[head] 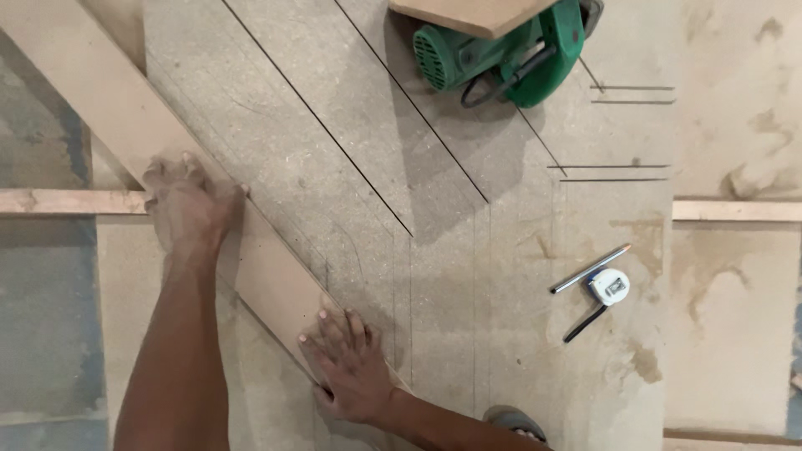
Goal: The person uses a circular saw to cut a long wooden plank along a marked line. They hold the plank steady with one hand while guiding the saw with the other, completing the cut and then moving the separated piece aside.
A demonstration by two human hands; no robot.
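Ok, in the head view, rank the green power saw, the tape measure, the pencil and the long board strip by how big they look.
1. Long board strip, under both hands
2. Green power saw, partly covered
3. Pencil and tape measure: pencil longer, tape bulkier, so unranked.

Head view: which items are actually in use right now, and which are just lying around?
In use:
- long board strip, lying diagonally
- left hand pressing flat on it
- right hand pressing its lower end
- big sheet under it, with saw cuts

Lying about:
- green power saw
- pencil
- tape measure
- small board resting on the saw
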